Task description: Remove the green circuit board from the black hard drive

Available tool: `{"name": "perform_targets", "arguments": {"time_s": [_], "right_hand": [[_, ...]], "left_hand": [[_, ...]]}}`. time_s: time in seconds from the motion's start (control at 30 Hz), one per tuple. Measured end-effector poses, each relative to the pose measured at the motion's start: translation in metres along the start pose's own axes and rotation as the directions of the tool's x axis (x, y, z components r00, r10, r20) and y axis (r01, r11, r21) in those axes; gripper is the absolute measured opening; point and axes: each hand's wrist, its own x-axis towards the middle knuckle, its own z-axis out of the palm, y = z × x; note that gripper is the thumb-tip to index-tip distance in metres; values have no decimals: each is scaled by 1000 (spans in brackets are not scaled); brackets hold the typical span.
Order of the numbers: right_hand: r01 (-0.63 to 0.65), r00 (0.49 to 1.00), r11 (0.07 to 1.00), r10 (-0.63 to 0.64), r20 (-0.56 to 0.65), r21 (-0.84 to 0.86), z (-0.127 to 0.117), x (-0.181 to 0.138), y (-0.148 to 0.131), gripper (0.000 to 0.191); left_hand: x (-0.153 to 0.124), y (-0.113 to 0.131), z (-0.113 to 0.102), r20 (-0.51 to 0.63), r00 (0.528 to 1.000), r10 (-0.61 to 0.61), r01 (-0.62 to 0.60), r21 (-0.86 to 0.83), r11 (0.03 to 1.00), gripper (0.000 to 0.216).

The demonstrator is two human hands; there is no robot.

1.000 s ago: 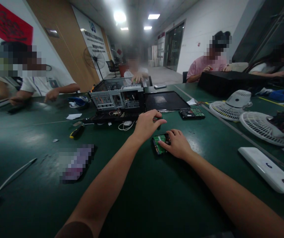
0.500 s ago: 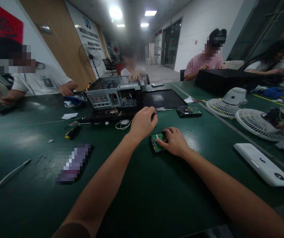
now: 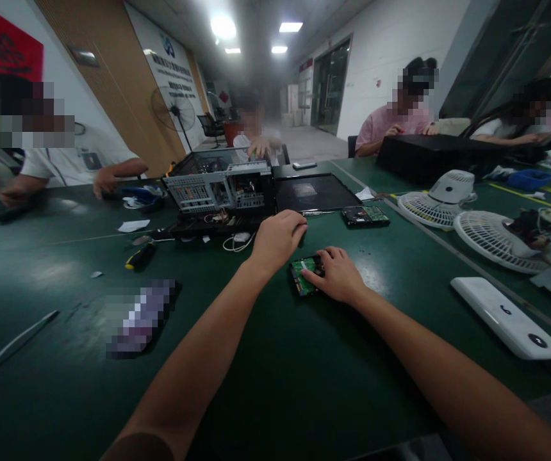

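Observation:
Flat on the green table lies a hard drive (image 3: 304,267), its green circuit board facing up. My right hand (image 3: 337,275) grips it from the right, thumb across the board and fingers over the far edge. Just beyond and to the left, my left hand (image 3: 279,238) is raised with its fingers curled together; what they hold, if anything, is hidden. A second hard drive (image 3: 366,216) rests farther back on the right. An opened computer case (image 3: 218,191) stands ahead of my left hand, a black side panel (image 3: 316,192) beside it.
A yellow-black screwdriver (image 3: 139,256) and a blurred-out purple object (image 3: 143,318) lie left. A white cable with a plug (image 3: 241,238) is by the case. White fan parts (image 3: 441,202) and a white casing (image 3: 509,318) are right. Several co-workers sit around the table.
My left hand's fingers have closed in and its wrist has turned slightly. The right hand stays on the hard drive. A co-worker's hand at left has shifted left.

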Motion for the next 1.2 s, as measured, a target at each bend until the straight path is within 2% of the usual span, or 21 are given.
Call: {"name": "perform_targets", "arguments": {"time_s": [0.07,0.27,0.43,0.53,0.7,0.9,1.0,1.2], "right_hand": [[3,1000,1000,-3,-2,1,0,0,0,72],[24,1000,1000,-24,-17,-4,3,1,1,73],[20,1000,1000,-20,-8,0,1,1,0,72],[16,1000,1000,-16,-5,0,1,1,0,72],[18,1000,1000,-18,-10,-2,4,2,2,72],[27,1000,1000,-27,-11,-3,4,2,3,75],[30,999,1000,-31,-19,-4,4,2,2,74],[31,999,1000,-32,-14,-2,4,2,1,72]], "left_hand": [[-1,0,3,-9,1000,-20,20,-21,1000,7],[-4,1,15,-77,991,-109,101,-99,990,29],[-3,4,14,-91,987,-133,120,-137,983,16],[-2,6,10,-65,994,-85,77,-114,991,9],[-3,6,8,-70,996,-46,46,1,999,17],[-2,6,10,11,1000,-11,11,-2,1000,23],[-3,7,13,-4,999,-36,36,-44,998,19],[-5,8,16,-69,991,-118,111,-97,989,28]]}}
